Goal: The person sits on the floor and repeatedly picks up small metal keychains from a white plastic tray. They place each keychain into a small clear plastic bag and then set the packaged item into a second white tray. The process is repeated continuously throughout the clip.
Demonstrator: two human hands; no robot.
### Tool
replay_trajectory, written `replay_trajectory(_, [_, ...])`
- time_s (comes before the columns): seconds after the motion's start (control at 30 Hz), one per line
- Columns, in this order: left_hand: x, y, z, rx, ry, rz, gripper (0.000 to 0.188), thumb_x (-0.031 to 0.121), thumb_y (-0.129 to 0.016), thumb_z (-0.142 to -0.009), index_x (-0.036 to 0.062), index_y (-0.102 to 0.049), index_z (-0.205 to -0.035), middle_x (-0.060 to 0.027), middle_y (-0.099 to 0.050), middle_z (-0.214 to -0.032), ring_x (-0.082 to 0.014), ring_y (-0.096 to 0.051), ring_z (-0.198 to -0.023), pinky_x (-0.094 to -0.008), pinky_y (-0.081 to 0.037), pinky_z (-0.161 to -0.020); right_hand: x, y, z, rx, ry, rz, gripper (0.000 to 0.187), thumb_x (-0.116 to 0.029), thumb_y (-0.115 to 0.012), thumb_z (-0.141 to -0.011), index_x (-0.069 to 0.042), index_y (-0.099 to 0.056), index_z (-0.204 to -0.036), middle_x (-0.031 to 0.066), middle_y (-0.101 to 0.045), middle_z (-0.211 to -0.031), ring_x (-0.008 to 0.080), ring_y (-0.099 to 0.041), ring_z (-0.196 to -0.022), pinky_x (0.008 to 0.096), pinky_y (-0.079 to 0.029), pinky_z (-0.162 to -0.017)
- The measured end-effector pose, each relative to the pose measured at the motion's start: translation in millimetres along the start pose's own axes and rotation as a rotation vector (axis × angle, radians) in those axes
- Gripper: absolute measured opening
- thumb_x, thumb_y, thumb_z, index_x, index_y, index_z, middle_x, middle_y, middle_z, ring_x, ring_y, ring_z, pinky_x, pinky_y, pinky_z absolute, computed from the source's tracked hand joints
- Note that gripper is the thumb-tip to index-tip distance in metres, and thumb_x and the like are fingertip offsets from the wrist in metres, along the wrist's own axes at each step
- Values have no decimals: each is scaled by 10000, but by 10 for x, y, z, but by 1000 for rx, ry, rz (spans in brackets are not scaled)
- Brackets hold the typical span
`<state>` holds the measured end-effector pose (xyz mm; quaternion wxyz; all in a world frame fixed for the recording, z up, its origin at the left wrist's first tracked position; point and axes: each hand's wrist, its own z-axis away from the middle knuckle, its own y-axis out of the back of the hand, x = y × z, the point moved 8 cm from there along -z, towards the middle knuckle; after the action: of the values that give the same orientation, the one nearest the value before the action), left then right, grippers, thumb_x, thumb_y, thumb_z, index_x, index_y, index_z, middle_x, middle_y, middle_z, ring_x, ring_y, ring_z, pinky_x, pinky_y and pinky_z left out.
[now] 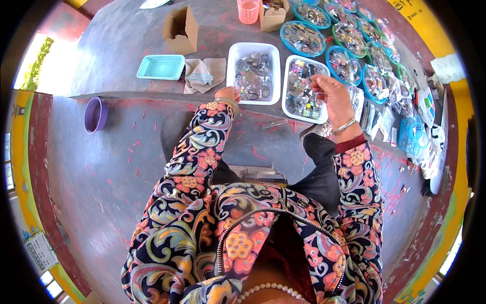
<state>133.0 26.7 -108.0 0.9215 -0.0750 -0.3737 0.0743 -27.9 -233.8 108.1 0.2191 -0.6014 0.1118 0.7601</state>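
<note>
Two white trays sit side by side on the raised grey ledge. The left white tray (232, 66) holds small packets and dark and coloured bits. In the right white tray (286, 68) lie many small mixed pieces, some yellow, green and red. My left hand (228, 94) is by the left tray's near left corner, fingers curled in; what they hold, if anything, is hidden. Above the right tray's right side is my right hand (331, 93), thumb and fingertips pinched together. Whatever sits in that pinch is too small to make out.
Several blue and green round baskets (302, 39) of packets crowd the right side. A cardboard box (180, 30), a turquoise basket (161, 67) and a grey cloth (204, 75) lie left of the trays. A pink basket (248, 11) stands behind; a purple basin (95, 115) is lower left.
</note>
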Motion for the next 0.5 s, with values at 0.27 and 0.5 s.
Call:
replay_trajectory(0.27, [925, -637, 1846, -646, -196, 48, 221, 203, -474, -853, 0, -543, -903, -90, -598, -836, -163, -570, -739, -248, -441, -579, 227, 787, -336, 222, 5, -48, 166, -173, -524, -809, -47, -607, -879, 20, -605, -784, 76, -537, -661, 196, -376, -561])
replay_trajectory(0.5, [275, -677, 2417, -933, -84, -330, 295, 259, -486, -855, 28, -580, -699, -61, -589, -659, -120, -556, -588, -217, -416, -511, 410, 1142, -713, 328, -75, -10, 155, -161, -532, -798, -37, -601, -858, 27, -597, -751, 86, -538, -629, 197, -396, -532])
